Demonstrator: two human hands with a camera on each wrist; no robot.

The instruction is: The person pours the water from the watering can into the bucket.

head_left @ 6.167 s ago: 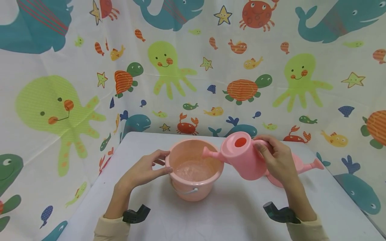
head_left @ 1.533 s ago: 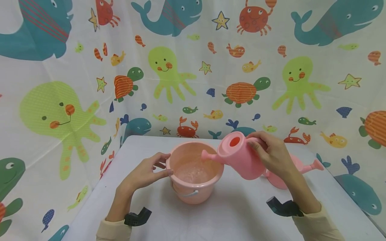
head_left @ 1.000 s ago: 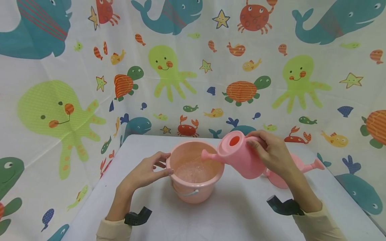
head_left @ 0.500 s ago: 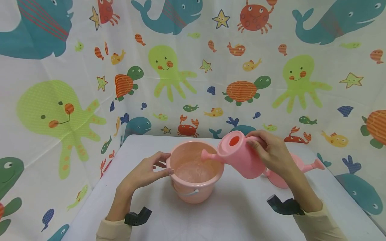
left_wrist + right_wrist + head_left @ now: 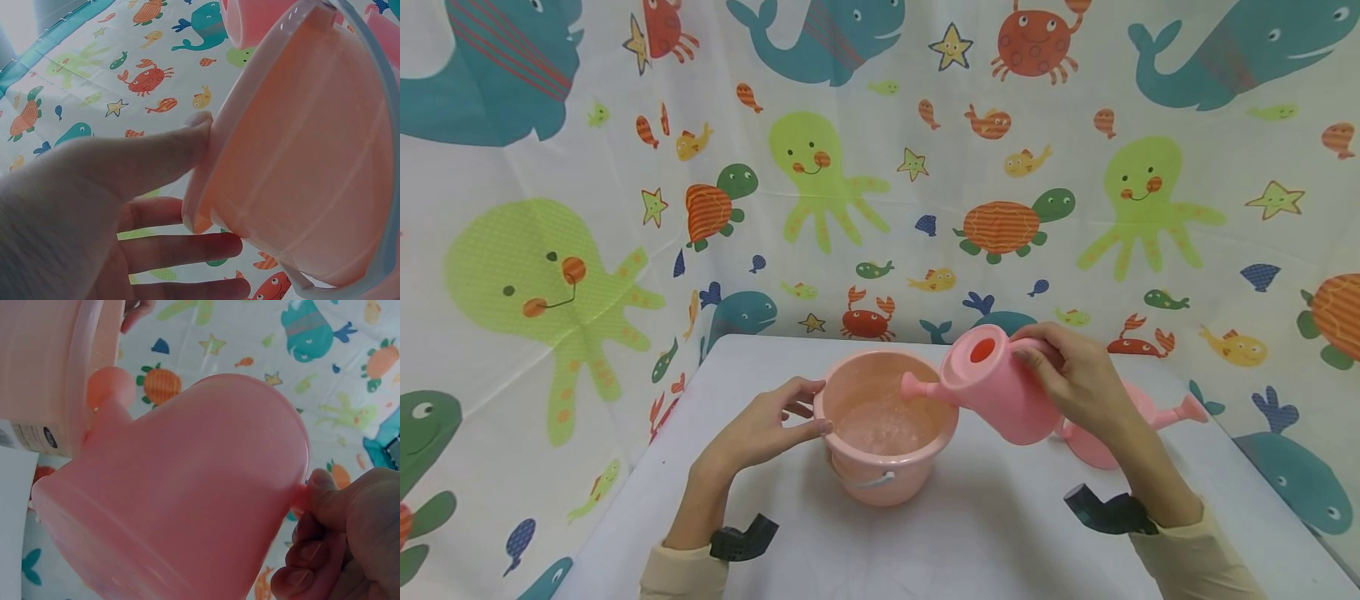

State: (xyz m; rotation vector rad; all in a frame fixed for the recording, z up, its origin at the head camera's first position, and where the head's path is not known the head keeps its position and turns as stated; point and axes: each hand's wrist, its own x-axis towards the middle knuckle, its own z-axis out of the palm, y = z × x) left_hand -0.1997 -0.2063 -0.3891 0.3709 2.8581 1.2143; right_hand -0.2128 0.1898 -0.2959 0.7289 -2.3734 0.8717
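A peach-pink bucket (image 5: pixel 883 479) with a pale handle stands on the white table, and rippled water (image 5: pixel 887 425) shows inside it. My left hand (image 5: pixel 760 433) holds the bucket's left rim, with the thumb and fingers spread along it; in the left wrist view the thumb (image 5: pixel 169 147) presses the rim edge. My right hand (image 5: pixel 1078 379) grips the handle of a pink watering can (image 5: pixel 1007 396). The can tilts left, its rose (image 5: pixel 912 386) over the bucket's right side. In the right wrist view, curled fingers (image 5: pixel 306 562) wrap the handle.
A second pink watering can (image 5: pixel 1093 446) stands behind my right forearm, its spout pointing right. The white table (image 5: pixel 947 550) ends at a curtain (image 5: pixel 850 192) printed with sea animals. A dark camera (image 5: pixel 1108 510) sits on my right wrist, another (image 5: pixel 743 537) on the left.
Since the oldest frame, the watering can has shifted slightly left and tips further. The water's splash pattern keeps changing. Both hands have kept their holds, nearly still over the last second.
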